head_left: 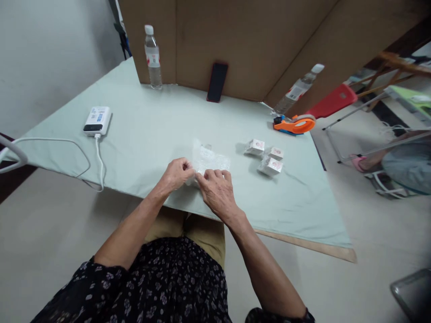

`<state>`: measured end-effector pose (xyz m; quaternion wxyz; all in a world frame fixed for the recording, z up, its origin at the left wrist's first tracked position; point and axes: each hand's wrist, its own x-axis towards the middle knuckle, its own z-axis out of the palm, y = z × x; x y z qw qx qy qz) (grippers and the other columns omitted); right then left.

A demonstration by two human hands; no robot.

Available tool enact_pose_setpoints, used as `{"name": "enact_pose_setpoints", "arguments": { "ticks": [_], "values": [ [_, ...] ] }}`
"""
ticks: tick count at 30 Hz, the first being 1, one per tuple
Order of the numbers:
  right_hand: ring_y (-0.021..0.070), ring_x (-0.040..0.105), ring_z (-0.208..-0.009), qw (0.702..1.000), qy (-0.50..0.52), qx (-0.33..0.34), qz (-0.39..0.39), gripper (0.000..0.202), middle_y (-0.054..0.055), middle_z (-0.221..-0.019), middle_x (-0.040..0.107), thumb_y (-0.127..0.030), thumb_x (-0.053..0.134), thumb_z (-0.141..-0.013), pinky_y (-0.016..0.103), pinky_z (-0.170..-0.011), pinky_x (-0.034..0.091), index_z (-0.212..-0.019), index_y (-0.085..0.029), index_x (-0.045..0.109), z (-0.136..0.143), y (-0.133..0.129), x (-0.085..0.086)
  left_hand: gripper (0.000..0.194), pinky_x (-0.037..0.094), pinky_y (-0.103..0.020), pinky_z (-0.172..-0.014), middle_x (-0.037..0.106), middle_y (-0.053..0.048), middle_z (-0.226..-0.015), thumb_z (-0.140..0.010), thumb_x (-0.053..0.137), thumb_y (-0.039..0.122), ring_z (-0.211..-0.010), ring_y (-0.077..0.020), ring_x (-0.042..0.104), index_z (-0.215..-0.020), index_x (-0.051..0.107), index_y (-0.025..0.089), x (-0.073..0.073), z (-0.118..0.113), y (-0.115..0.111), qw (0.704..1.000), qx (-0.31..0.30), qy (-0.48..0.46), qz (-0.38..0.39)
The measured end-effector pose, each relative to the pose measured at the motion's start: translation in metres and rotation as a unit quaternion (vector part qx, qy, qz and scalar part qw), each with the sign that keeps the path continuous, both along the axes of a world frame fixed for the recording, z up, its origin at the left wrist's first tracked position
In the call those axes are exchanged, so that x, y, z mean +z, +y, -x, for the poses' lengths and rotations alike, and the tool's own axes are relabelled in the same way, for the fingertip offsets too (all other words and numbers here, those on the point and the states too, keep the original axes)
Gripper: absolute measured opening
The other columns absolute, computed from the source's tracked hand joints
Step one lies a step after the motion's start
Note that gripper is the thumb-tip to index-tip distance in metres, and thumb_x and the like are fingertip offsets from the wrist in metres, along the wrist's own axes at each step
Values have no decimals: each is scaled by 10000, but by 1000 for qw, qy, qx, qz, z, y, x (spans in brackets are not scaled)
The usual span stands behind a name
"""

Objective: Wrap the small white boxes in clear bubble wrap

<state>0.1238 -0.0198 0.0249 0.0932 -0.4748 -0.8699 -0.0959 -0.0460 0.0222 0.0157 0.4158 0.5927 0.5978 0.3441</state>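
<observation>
A clear, crinkled piece of bubble wrap (209, 158) lies on the table close to its front edge. My left hand (177, 174) is closed in a pinch at the left front corner of the wrap. From the right, my right hand (218, 192) curls its fingers over the front of the wrap, with the thumb close to the left fingertips. My hands hide part of the wrap, and I cannot make out whether anything is inside. To the right sit a small wrapped box (256, 146), a second box (276, 153) and a third box (272, 166), all in clear plastic.
An orange tape dispenser (296, 124) is at the right edge, near a tilted water bottle (296, 92). Another bottle (154, 60) and a phone (217, 81) stand by the cardboard panel (242, 45). A white power bank (97, 120) with a cable is at left. Someone's foot (358, 162) shows at right.
</observation>
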Motion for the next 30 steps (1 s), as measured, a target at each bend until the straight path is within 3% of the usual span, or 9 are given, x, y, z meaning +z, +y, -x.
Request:
{"name": "enact_pose_setpoints", "arguments": {
  "ticks": [3,6,11,16,19,22,26,30],
  "values": [
    [262,536,-932,1000,24,-3,12,231,96,-1002,675,-165,480,-959,437,-914,318,-1152,-195,604,-2,-5,1,43,380,-234,-549,524,38,-621,-705,548,205,-563,-100,478,-727,563,171,5,-11,-1,997,-32,-51,47],
    [256,566,-991,997,67,-6,28,226,102,-1097,691,-140,482,-939,425,-970,320,-1135,-180,588,-6,-13,0,116,387,-248,-565,518,35,-628,-722,532,210,-585,-117,496,-802,605,166,16,-11,-3,989,-120,-36,73],
    [237,603,-1048,992,119,-12,39,274,84,-1175,710,-87,471,-910,423,-1028,310,-1133,-190,593,-10,-20,-4,161,375,-280,-648,509,8,-643,-745,421,140,-658,-135,453,-644,540,177,36,-4,-4,963,-254,89,-26],
    [235,602,-1174,981,186,-6,46,343,75,-1224,712,-87,458,-918,435,-1058,318,-1199,-213,609,-14,-21,-7,160,404,-313,-715,588,-39,-752,-747,442,95,-741,-176,500,-688,561,184,37,-8,-9,937,-292,175,-85],
    [259,573,-1242,968,248,-47,-5,295,102,-1260,690,-165,485,-939,441,-1038,365,-1188,-222,633,-25,-29,-16,156,429,-320,-732,583,-57,-817,-768,460,98,-778,-195,526,-773,588,188,33,-10,-14,922,-288,239,-103],
    [264,641,-1080,937,311,-154,-34,270,129,-1235,684,-290,521,-942,435,-937,447,-1168,-201,640,-44,-40,-27,212,444,-335,-756,584,-81,-864,-866,413,130,-821,-213,541,-845,618,181,27,-13,-19,906,-281,287,-136],
    [204,638,-706,884,363,-278,91,528,125,-1064,720,-522,578,-883,374,-707,495,-1253,-147,599,-62,-46,-37,241,435,-338,-762,607,-94,-889,-919,403,161,-865,-227,551,-896,643,183,22,-15,-20,903,-270,300,-147],
    [192,611,-630,853,378,-322,161,682,86,-932,728,-598,598,-826,352,-660,473,-1320,-130,569,-60,-33,-42,168,402,-315,-707,587,-56,-796,-841,455,127,-759,-195,524,-797,602,195,25,-14,-17,914,-272,268,-136]
  ]
}}
